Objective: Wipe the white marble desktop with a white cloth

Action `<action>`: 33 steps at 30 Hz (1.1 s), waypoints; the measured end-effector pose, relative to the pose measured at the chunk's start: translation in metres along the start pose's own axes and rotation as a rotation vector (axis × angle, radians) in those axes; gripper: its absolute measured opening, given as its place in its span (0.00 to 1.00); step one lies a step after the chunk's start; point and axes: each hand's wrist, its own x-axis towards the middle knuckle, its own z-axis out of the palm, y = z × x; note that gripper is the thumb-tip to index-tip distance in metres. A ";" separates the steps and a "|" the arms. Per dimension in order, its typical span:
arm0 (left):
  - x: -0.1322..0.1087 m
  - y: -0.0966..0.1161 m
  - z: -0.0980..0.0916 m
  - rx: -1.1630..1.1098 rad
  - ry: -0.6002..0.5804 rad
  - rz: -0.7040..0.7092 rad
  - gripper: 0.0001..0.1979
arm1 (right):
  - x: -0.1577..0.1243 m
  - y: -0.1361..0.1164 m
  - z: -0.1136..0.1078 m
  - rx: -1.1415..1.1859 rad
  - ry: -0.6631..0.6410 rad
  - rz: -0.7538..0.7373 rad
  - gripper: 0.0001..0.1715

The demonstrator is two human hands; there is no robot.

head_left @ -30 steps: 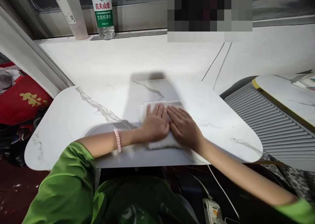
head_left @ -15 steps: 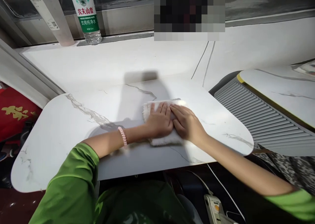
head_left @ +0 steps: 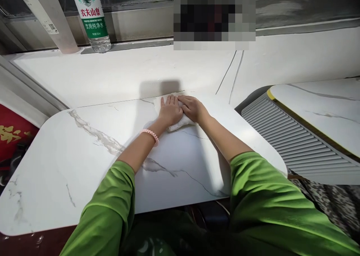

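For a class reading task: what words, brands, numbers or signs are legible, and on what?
Water bottle: "农夫山泉"
Water bottle: "PURIFIED DRINKING WATER"
Water bottle: "饮用纯净水"
Water bottle, bottom line: too small.
Label on frosted container: too small.
Gold character on red item: unclear.

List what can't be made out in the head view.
Head view:
White cloth: middle hidden beneath the left hand and right hand.
Water bottle: top cut off by upper edge.
Red item: cut off by left edge.
Frosted container: print on label too small to read.
Pixelated patch: blots out whatever lies behind.
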 end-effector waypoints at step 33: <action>-0.019 0.144 0.027 0.069 -0.017 0.217 0.32 | -0.132 0.061 -0.094 -0.254 -0.180 0.056 0.32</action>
